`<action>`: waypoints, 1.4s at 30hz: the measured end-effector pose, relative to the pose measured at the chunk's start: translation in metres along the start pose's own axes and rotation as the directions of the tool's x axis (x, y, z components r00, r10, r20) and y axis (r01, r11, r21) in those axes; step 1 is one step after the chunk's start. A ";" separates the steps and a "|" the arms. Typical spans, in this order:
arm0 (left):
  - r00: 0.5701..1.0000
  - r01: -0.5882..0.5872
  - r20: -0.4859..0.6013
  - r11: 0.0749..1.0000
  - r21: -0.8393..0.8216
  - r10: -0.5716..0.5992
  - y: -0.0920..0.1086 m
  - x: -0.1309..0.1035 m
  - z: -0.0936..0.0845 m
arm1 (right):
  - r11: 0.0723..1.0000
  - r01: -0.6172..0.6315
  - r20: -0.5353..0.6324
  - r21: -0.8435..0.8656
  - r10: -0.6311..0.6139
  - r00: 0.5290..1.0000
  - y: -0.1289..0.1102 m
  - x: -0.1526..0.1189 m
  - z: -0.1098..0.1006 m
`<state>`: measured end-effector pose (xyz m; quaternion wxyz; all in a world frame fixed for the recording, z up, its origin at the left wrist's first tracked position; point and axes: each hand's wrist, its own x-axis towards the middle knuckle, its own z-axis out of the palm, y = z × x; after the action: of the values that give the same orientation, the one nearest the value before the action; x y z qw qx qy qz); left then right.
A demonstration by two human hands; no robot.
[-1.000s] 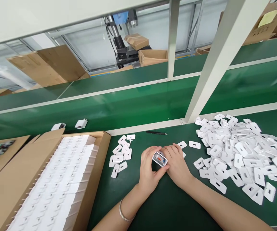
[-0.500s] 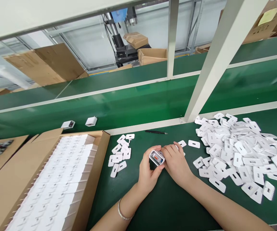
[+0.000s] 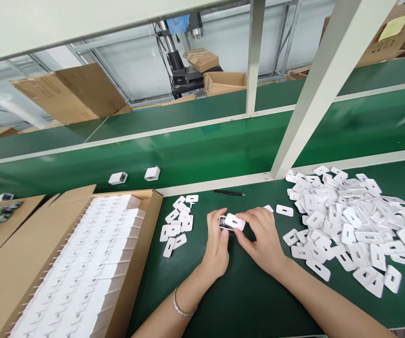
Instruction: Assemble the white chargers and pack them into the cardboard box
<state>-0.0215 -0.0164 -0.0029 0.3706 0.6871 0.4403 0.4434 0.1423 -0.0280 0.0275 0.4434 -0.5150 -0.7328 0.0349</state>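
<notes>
My left hand is closed around a white plastic housing, whose open end shows dark parts inside. Between the thumb and fingers of my right hand is a white cover plate with a small slot. The plate overlaps the housing's open end at a slant, and part of the housing is hidden behind it and my fingers. Past my right fingertips, a loose white plate lies flat on the green table.
A large heap of white plates covers the right side. A smaller group of plates lies left of my hands, beside a cardboard box of white pieces. Behind are a black pen-like tool, white housings on the green belt, and a slanted post.
My right hand now holds a cover plate against the housing's open end. My left hand has turned the housing. The white housings on the belt have shifted right.
</notes>
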 end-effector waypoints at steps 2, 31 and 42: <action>1.000 0.018 -0.009 0.999 -0.028 -0.018 0.002 0.001 -0.001 | 0.999 0.000 0.031 0.044 -0.002 1.000 -0.003 -0.001 0.002; 0.999 -0.003 0.041 0.999 -0.055 0.006 -0.004 0.016 -0.012 | 0.615 -0.555 0.417 0.561 0.369 0.831 0.005 -0.005 0.013; 0.988 -0.122 0.095 0.992 -0.024 0.124 -0.006 0.017 -0.012 | 0.570 -0.547 0.414 0.613 0.358 0.837 0.009 -0.003 0.014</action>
<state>-0.0311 0.0032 0.0005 0.3694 0.7303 0.3748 0.4357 0.1390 -0.0207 0.0124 0.4886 -0.4655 -0.5512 0.4906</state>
